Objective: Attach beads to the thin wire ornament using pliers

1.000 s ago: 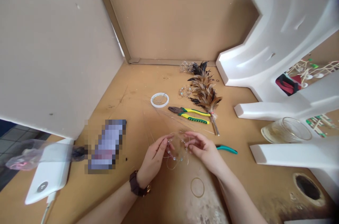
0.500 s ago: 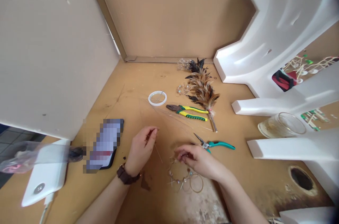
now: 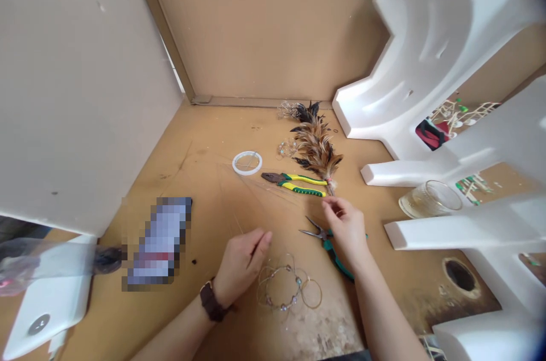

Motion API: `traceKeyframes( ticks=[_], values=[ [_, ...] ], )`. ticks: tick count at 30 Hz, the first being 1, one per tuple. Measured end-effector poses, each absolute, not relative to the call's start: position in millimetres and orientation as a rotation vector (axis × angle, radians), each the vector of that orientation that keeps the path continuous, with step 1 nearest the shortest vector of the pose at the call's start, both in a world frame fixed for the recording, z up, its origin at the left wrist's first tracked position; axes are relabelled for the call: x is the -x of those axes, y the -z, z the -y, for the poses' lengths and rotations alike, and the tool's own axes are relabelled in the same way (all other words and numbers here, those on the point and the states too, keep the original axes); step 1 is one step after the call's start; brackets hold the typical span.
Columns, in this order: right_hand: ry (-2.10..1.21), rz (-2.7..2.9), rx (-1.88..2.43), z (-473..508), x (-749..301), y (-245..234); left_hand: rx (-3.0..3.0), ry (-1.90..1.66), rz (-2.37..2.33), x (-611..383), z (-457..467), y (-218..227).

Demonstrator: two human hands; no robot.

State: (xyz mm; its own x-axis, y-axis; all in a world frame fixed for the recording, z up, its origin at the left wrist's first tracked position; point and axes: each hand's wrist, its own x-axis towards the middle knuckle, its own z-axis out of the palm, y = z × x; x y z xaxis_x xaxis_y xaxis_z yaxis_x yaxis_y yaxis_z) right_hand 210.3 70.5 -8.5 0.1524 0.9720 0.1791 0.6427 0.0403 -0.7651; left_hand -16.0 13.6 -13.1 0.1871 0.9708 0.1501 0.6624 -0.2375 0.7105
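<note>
Close to the table's middle, my left hand (image 3: 243, 258) is closed, thumb pressed to forefinger; anything held there is too thin to make out. My right hand (image 3: 346, 227) hovers over the teal-handled needle-nose pliers (image 3: 315, 229), partly covering them. Its fingertips are pinched by the feather duster's handle, their contents unclear. Below the hands lies a wire bracelet with beads (image 3: 283, 307), loose wire ends sticking out. Touching or beside it is a thin gold-coloured ring (image 3: 321, 296). Fine wires lie beyond my left hand.
Behind the hands lie yellow-green pliers (image 3: 302, 189), a white ring-shaped coil (image 3: 247, 173), another beaded wire piece (image 3: 286, 148) and the feather duster (image 3: 318, 142). A phone (image 3: 160, 241) is at left. White moulded supports (image 3: 405, 234) and a glass (image 3: 426, 200) stand right.
My right hand has moved from the beaded bracelet up and right, over the needle-nose pliers, which now lie turned. My left hand has come slightly right and down. The view has shifted a little.
</note>
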Motion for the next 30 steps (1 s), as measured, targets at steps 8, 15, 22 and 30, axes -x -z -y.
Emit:
traceKeyframes(
  ticks=[8,15,22,30],
  values=[
    [-0.153,2.453,1.942,-77.3,-182.5,0.9,-2.199,-0.682,-1.382,2.4,-4.6,19.3],
    [-0.258,2.619,2.024,-106.7,-152.4,-16.5,-2.232,-0.703,-1.369,4.1,-2.1,19.0],
    [-0.316,2.676,2.132,-108.8,-141.0,-20.4,-2.262,-0.718,-1.341,1.8,1.4,15.7],
    [-0.433,2.632,2.101,-120.9,-124.5,-18.4,-2.280,-0.741,-1.335,-0.2,1.7,13.0]
  ],
)
